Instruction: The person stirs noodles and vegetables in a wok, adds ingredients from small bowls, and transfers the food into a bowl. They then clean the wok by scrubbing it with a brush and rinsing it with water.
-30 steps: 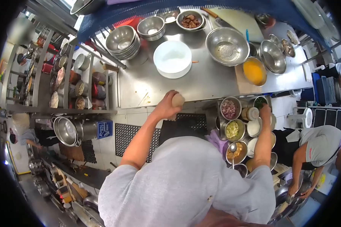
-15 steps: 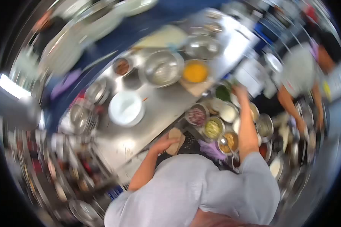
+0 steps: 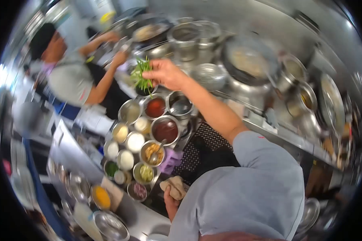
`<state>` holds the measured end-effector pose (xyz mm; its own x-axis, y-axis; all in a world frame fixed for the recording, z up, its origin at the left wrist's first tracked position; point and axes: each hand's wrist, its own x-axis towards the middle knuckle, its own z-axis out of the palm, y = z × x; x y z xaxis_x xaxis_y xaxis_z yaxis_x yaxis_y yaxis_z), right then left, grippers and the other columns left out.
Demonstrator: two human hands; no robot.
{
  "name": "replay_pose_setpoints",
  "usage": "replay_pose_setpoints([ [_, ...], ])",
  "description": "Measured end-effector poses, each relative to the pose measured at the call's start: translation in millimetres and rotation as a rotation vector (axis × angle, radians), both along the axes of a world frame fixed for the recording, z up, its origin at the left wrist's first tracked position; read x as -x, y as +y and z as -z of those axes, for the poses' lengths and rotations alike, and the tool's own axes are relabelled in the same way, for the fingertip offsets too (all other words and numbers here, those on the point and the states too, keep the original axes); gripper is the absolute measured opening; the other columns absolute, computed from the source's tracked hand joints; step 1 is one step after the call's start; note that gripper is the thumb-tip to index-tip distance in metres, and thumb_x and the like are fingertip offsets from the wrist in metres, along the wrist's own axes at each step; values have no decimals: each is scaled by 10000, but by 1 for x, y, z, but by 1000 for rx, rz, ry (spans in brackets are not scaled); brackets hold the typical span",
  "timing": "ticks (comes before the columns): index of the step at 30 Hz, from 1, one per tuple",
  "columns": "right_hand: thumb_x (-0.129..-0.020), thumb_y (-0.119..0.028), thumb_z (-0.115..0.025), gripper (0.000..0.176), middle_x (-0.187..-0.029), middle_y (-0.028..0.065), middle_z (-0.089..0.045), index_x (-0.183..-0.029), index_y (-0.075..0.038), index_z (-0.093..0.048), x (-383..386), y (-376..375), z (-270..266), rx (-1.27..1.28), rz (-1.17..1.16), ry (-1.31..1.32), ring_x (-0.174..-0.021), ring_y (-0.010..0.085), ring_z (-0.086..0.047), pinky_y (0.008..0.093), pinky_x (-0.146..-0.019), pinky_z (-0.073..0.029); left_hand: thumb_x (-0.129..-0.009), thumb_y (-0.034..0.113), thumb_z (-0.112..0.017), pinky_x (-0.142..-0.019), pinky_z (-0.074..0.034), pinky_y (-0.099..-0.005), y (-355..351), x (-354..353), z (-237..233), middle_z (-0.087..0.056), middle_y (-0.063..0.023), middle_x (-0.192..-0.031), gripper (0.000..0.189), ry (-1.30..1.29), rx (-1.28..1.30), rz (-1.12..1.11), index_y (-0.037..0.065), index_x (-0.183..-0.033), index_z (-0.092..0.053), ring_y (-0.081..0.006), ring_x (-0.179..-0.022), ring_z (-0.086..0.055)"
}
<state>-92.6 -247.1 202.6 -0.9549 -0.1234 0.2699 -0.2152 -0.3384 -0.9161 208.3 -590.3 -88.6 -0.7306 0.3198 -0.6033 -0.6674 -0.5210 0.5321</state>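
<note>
My right hand [image 3: 167, 74] is stretched far forward, fingers closed on a bunch of cut green herbs [image 3: 141, 75] whose strands hang loosely. Below it are steel pots of red sauce [image 3: 155, 106] and dark brown sauce [image 3: 165, 129]. Close to my body, my left hand [image 3: 171, 203] grips a folded beige cloth [image 3: 173, 187]. Near that cloth stand bowls of chopped pale-green vegetable [image 3: 145, 172], chopped purple onion [image 3: 137, 190] and yellow-brown pieces with a spoon [image 3: 152, 154]. A purple cloth [image 3: 171, 160] lies beside them.
On the stove ahead sit a large steaming wok [image 3: 249, 60], a steel strainer bowl [image 3: 209, 76] and tall pots [image 3: 185, 38]. A co-worker [image 3: 70, 76] stands at the left, arms over another wok [image 3: 149, 32]. A bowl of yellow liquid [image 3: 101, 197] is at lower left.
My view has swung from the steel counter to the stove. My right hand has gone from the ingredient bowls out toward the stove, holding the greens. My left hand still holds the cloth.
</note>
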Motion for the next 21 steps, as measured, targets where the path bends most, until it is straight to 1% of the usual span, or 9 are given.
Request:
replay_pose_setpoints([
  [2,-845,-160,-719,206,-756,39,-659,-969,-5,-664,-37,78,-46,-195,331,106,-617,87,-593,247,-561,-488,-879,395,-545,-879,-503,-508,17,-3,-29,-586,-183,-1198,606,298,-37,37,12,-1334,-431,-380,-1035,-599],
  [3,-835,-172,-727,221,-751,33,-659,-983,-16,-674,-58,115,-65,-308,459,149,-602,83,-587,245,-567,-493,-875,447,-535,-867,-509,-511,7,13,13,-576,-195,-1212,658,-110,-153,47,8,-1348,-407,-395,-1037,-594],
  [6,-845,-218,-706,252,-763,51,-672,-1025,-43,-676,-86,234,-75,-716,927,160,-571,75,-583,241,-517,-469,-869,469,-548,-850,-515,-523,62,41,-47,-571,-197,-1211,684,-38,-122,278,23,-1364,-395,-394,-1036,-592],
  [7,-836,-185,-682,258,-799,112,-686,-1069,-74,-670,-105,263,-82,-997,1001,-40,-628,154,-628,313,-587,-507,-869,469,-548,-850,-515,-523,77,49,-48,-571,-197,-1211,684,-31,-114,291,23,-1364,-395,-394,-1036,-592],
  [9,-825,-154,-642,265,-853,174,-686,-1082,-95,-666,-92,375,-2,-1489,880,11,-771,276,-671,406,-706,-527,-862,507,-548,-831,-518,-546,108,59,-38,-550,-208,-1241,730,-56,-150,365,17,-1375,-376,-410,-1041,-587],
  [11,-837,-146,-585,280,-961,198,-680,-1102,-89,-654,-133,426,69,-1779,1203,-320,-912,347,-653,463,-804,-507,-858,521,-547,-831,-516,-554,144,62,-39,-539,-211,-1254,757,21,-103,387,4,-1380,-365,-417,-1042,-585],
  [14,-881,-266,-558,366,-1003,218,-665,-1203,-100,-602,-207,449,72,-1429,1123,-437,-953,388,-634,473,-815,-504,-857,574,-512,-815,-522,-557,236,65,-49,-509,-243,-1273,819,191,-148,417,-11,-1399,-331,-430,-1051,-578],
  [18,-860,-374,-625,717,-1033,292,-631,-1440,-107,-298,-287,401,141,-1315,835,-900,-951,408,-635,486,-788,-507,-859,669,-431,-723,-551,-447,339,59,-68,-534,-287,-1196,851,-148,-347,418,33,-1415,-330,-367,-909,-605],
  [21,-886,-213,-581,710,-757,234,-649,-1485,-116,-212,-311,386,168,-893,972,-800,-647,363,-657,445,-600,-518,-919,626,-378,-689,-532,-391,397,66,-85,-553,-265,-1175,760,18,-411,539,28,-1389,-361,-325,-898,-606],
])
